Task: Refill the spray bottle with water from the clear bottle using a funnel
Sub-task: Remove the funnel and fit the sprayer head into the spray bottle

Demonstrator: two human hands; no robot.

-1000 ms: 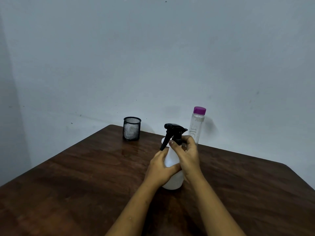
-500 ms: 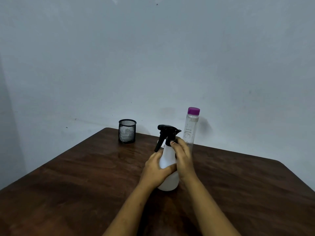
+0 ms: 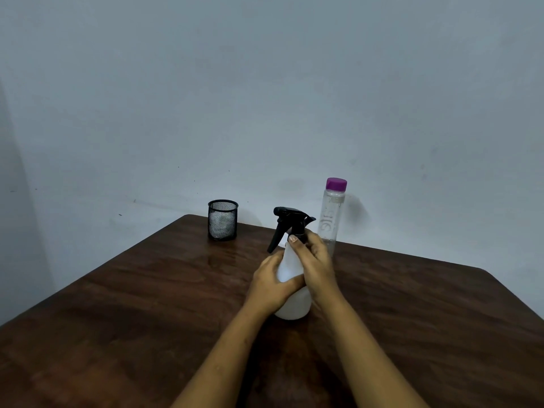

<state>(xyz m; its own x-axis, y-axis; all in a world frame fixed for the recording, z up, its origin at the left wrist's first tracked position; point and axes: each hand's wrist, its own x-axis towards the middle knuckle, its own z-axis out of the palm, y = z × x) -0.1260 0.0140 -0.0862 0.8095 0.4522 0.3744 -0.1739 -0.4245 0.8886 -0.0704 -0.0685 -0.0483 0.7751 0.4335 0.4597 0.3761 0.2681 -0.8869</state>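
A white spray bottle (image 3: pixel 290 307) with a black trigger head (image 3: pixel 290 220) stands upright on the dark wooden table (image 3: pixel 147 304). My left hand (image 3: pixel 270 285) grips its white body from the left. My right hand (image 3: pixel 313 262) is wrapped round the neck just under the black head, thumb on the collar. Behind them, upright and untouched, stands the clear bottle (image 3: pixel 332 219) with a purple cap (image 3: pixel 336 184). No funnel is in view.
A black mesh cup (image 3: pixel 222 219) stands at the table's far left corner, near the grey wall. The table's far edge runs just behind the clear bottle; its right corner is rounded.
Both hands keep their hold on the spray bottle. My right thumb has shifted a little on the collar. The view has drifted slightly.
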